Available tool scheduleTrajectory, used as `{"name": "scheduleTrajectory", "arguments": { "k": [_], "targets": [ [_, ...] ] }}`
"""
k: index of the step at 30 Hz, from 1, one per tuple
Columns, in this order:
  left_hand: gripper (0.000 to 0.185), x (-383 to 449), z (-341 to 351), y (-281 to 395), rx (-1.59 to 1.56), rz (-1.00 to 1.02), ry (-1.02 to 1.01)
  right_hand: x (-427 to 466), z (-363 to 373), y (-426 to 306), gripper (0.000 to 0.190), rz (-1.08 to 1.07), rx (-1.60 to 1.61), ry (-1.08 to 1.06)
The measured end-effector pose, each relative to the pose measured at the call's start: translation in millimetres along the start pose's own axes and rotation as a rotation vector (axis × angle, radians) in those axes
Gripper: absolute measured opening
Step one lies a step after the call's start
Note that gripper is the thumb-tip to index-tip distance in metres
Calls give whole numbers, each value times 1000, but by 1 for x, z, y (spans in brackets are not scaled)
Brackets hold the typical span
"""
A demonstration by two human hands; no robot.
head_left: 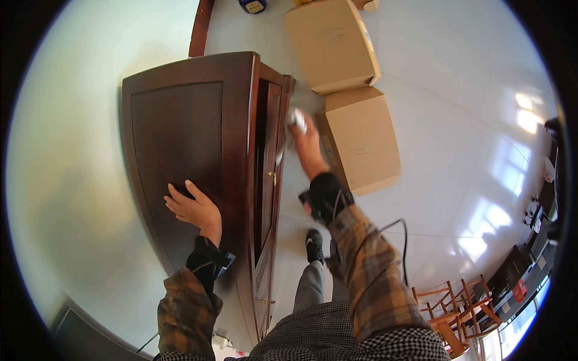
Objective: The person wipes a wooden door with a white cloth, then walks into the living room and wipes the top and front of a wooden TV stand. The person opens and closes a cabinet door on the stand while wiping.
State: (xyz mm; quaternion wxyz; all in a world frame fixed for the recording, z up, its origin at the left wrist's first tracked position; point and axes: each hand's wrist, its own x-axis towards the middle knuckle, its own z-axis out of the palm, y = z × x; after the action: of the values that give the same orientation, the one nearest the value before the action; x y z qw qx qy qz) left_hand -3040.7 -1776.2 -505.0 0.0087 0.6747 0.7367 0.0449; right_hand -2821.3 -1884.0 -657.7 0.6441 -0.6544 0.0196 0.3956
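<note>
A dark brown wooden cabinet (180,131) stands against the pale wall, left of centre. My left hand (194,210) rests on its flat top with the fingers spread and nothing held. At the cabinet's front, my right hand (307,140) is closed on a white cloth (297,120), blurred, whose lower part hangs beside a cabinet door (272,131). Whether the cloth touches the door cannot be told. A brass key or pull (272,177) shows on the front below that hand, and another brass fitting (267,301) lies nearer my body.
Two cardboard boxes (332,45) (365,140) lie on the glossy floor right of the cabinet. A dark blue container (253,5) is at the top. Wooden chairs (451,311) stand at lower right. My shoe (314,246) is beside the cabinet front.
</note>
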Motion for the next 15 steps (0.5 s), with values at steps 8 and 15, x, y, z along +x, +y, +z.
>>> {"name": "scheduleTrajectory", "arguments": {
  "k": [8, 15],
  "targets": [
    [70, -1, 2, -7, -24, 92, 35, 127, 70, -3, 50, -162, 44, 91],
    [69, -3, 1, 3, -26, 46, 36, -18, 36, 140, 55, 468, -150, -74]
  ]
}}
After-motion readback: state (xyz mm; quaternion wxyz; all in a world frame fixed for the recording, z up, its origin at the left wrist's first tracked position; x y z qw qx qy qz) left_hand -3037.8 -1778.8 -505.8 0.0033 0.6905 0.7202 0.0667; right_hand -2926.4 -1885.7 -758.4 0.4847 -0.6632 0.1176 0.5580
